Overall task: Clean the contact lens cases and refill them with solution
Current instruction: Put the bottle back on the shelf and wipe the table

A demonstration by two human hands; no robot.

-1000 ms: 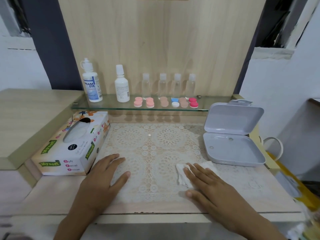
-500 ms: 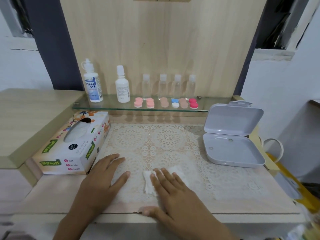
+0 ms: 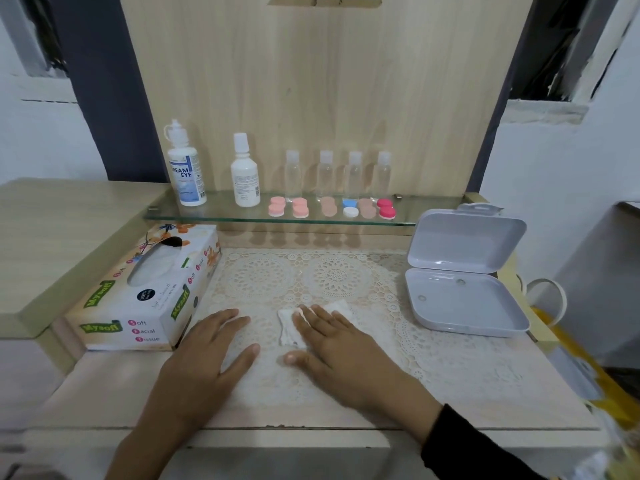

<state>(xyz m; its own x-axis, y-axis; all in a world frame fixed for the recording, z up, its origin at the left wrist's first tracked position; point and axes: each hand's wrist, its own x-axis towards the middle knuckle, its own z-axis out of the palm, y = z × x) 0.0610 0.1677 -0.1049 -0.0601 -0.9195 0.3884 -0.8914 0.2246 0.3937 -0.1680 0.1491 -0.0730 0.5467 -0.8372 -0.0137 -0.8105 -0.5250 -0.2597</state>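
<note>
Lace-covered tabletop point(image 3: 467, 393): left hand point(image 3: 204, 362) lies flat, right hand point(image 3: 339, 348) presses tissue point(image 3: 287, 329), all fingers straight.

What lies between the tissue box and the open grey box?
Head view: a lace mat, the left hand flat on it, the right hand pressing a white tissue.

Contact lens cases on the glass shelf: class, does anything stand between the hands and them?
Nothing visible does. The lens cases sit at the front of the glass shelf, before the clear bottles. Only lace mat lies between them and the left hand and right hand; the tissue box and grey box stand aside.
</note>
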